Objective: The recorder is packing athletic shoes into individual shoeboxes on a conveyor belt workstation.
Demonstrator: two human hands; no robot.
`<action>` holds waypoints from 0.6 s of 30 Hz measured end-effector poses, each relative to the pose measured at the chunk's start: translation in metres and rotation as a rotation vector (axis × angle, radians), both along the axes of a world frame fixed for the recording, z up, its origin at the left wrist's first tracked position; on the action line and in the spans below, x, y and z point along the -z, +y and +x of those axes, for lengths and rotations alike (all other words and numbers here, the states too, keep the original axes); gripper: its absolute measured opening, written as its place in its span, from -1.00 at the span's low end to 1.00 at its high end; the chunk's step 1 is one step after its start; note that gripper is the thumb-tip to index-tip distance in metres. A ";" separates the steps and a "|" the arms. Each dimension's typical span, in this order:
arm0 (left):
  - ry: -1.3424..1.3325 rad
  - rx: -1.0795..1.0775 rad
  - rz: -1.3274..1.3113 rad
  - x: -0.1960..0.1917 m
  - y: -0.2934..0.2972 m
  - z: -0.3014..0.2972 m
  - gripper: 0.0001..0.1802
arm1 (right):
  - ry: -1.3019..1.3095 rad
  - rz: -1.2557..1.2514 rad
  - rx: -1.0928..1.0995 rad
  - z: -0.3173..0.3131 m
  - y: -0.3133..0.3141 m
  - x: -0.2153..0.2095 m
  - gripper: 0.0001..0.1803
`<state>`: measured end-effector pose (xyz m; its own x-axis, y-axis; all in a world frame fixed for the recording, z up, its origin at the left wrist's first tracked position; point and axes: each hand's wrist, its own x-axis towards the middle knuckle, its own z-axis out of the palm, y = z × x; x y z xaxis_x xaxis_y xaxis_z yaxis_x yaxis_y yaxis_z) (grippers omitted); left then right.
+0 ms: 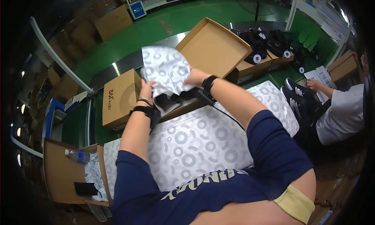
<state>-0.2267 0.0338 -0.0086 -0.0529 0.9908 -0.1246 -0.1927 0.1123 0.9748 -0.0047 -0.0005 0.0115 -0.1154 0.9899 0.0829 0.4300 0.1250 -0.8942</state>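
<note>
Patterned paper (pixel 166 67) sits mid-scene over an open brown box (pixel 179 112), in both our hands. Left hand (pixel 147 90) pinches its left edge, thumb on top; right hand (pixel 196 77) grips its right side, fingers partly hidden. Neither is wide.

Step, our read: working the paper at the box, either folding it over the contents or lifting it clear; can't tell which. Something black (pixel 177 97) shows under the near edge, too covered to name. Next move probably calls for both hands guiding the paper together, low and even, so it doesn't tear or snag on the box wall.

Counts:
- held paper: one piece, as far as we see
- open box: one, plus one raised tray-like lid (pixel 213 47) on its far right
- closed box (pixel 123 96), left: one
- ring-printed sheets (pixel 203 141), near side: one pile, layers not countable
- bin box (pixel 64 182), near left: one, with one bottle (pixel 80 156), one flat black item (pixel 86 188), loose white scraps (pixel 93 172)
- wheeled black shoes (pixel 256 45), far right: at least three
- black shoes (pixel 293 102), right, by a co-worker's hand (pixel 312 84): two visible
</note>
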 end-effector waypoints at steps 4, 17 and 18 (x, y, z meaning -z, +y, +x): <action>0.212 0.134 -0.395 0.034 -0.023 -0.001 -0.35 | -0.736 -0.050 -0.304 -0.029 -0.004 0.051 -0.37; 2.094 0.986 -1.059 0.045 -0.270 -0.430 -0.56 | -0.810 0.066 -0.384 0.075 -0.126 0.022 -0.45; 2.093 0.973 -1.070 0.050 -0.276 -0.430 -0.56 | -0.805 0.076 -0.391 0.073 -0.126 0.025 -0.45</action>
